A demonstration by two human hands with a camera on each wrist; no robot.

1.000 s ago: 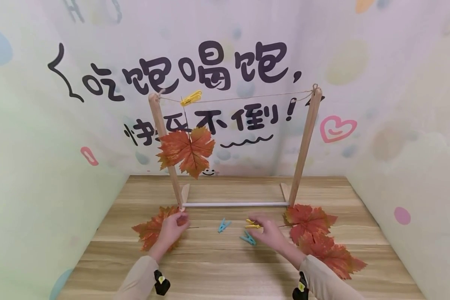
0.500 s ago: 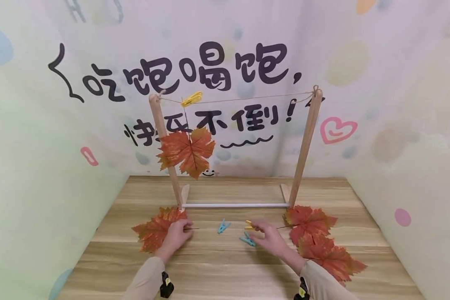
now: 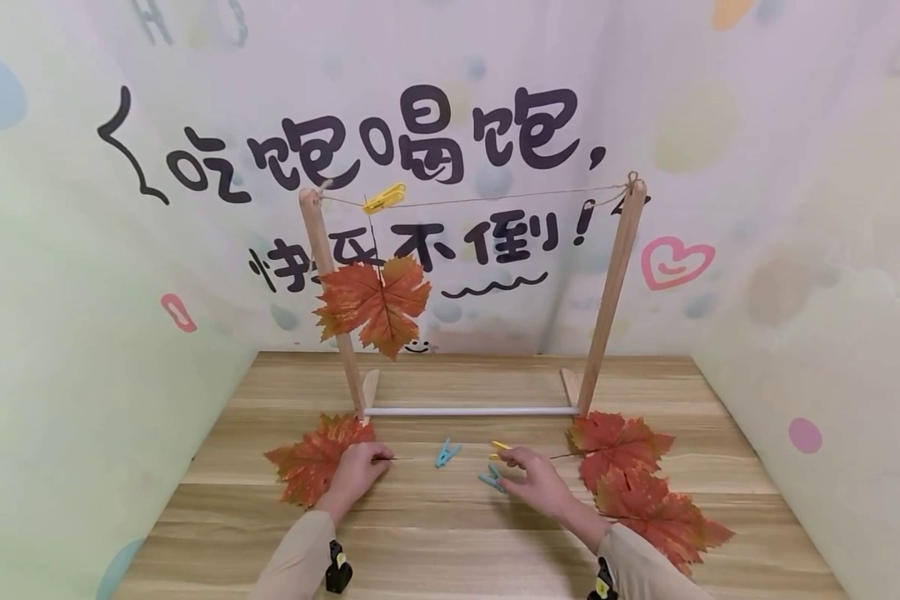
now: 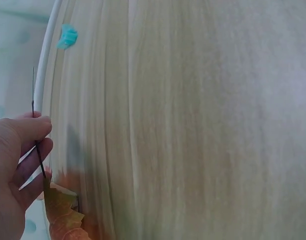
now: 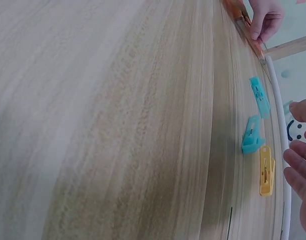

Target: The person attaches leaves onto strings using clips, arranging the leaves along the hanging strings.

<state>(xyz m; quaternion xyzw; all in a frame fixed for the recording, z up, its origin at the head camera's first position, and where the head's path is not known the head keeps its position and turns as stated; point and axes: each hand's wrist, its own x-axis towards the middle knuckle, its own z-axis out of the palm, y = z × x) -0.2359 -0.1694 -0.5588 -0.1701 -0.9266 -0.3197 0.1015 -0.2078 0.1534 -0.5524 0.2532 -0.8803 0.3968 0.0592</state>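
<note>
My left hand pinches the thin dark stem of an orange-red artificial leaf between thumb and fingertips. Part of that leaf is covered by the hand in the head view. Over the table, my right hand holds nothing; thumb and fingers are apart. Near its fingertips lie a yellow clothespin and a blue clothespin. Another blue clothespin rests between the two hands.
A wooden frame carries a string across its top. From it a leaf hangs by a yellow clothespin. A white rod joins the posts low down. Two overlapping leaves lie at right.
My left hand has shifted slightly right and toward me, and the leaf's stem now sits in its pinch. The right hand has moved slightly, staying beside the clothespins.
</note>
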